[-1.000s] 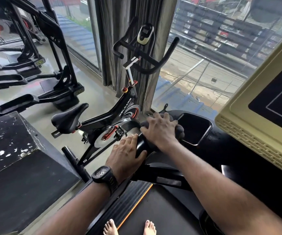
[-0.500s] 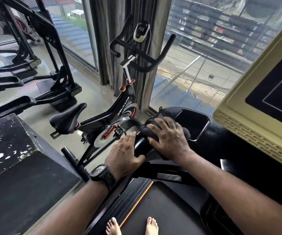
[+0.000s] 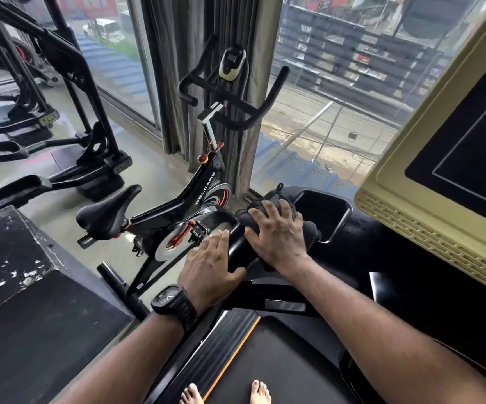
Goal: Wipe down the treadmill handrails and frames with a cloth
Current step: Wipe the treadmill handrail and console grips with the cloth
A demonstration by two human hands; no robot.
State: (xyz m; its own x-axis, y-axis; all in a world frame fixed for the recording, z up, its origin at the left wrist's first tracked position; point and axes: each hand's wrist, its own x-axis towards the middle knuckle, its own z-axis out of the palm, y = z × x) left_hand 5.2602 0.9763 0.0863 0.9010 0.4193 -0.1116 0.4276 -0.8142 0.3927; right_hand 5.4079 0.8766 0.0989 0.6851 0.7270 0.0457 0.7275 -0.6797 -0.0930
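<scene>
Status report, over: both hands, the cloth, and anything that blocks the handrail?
Left hand rests flat on handrail. Right hand presses dark cloth onto the same rail. Nothing seen blocking it.

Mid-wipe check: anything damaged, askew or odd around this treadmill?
Only the black box at lower left: its top paint is chipped and flaking in white patches. Otherwise nothing stands out; the right hand presses the dark cloth on the handrail, the left hand rests on the same rail.
</scene>
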